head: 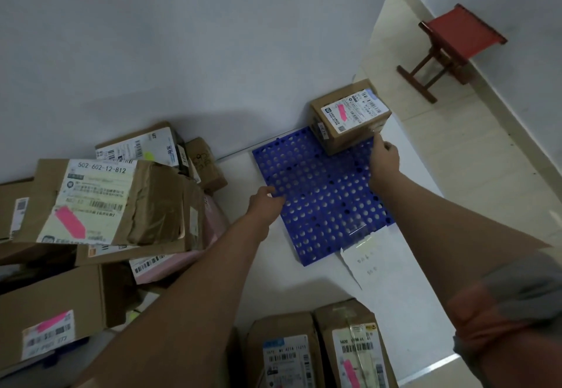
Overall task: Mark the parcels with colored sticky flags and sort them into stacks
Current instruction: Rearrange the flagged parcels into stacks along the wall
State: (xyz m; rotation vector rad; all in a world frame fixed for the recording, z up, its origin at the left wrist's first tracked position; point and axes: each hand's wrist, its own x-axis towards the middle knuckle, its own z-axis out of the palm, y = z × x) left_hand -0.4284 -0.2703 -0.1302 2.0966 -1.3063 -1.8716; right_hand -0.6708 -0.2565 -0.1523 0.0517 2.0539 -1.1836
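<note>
A blue perforated plastic pallet [322, 193] lies on the white floor against the wall. On its far right corner stands a small cardboard parcel [349, 120] with a pink flag [342, 112] on its label. My right hand [384, 159] touches the parcel's near right corner with a fingertip. My left hand [264, 200] rests on the pallet's left edge and holds nothing. A large parcel [100, 202] with a pink flag tops the pile on the left.
Several more parcels crowd the left; one at the back carries a yellow-green flag [149, 155]. Two parcels [319, 351] stand at the bottom. A paper note [362, 261] is taped to the pallet's near edge. A red stool [450, 43] stands at the far right.
</note>
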